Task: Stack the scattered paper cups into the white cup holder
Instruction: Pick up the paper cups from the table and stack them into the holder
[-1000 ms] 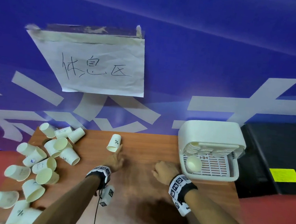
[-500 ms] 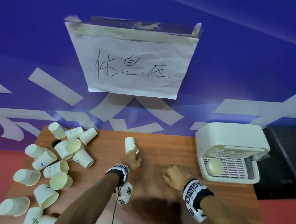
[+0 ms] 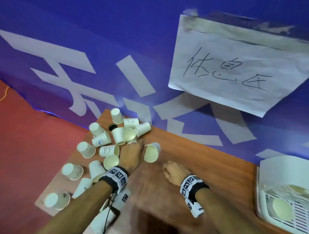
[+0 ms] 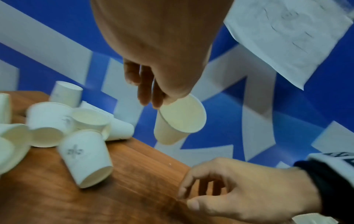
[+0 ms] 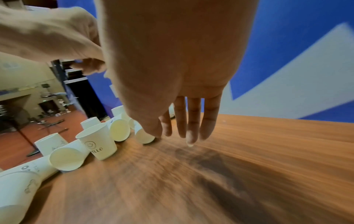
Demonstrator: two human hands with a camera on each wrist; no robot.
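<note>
Wooden table (image 3: 193, 159) against blue printed wall (image 3: 84, 14).

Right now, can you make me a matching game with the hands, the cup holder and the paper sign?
Things:
1. left hand
2. right hand
3. white cup holder
4. paper sign

States:
A. taped to the blue wall
B. holding nothing, low over the table
C. pinching a paper cup
D. at the table's right end, one cup inside

Pairs: 1-C, 2-B, 3-D, 4-A
</note>
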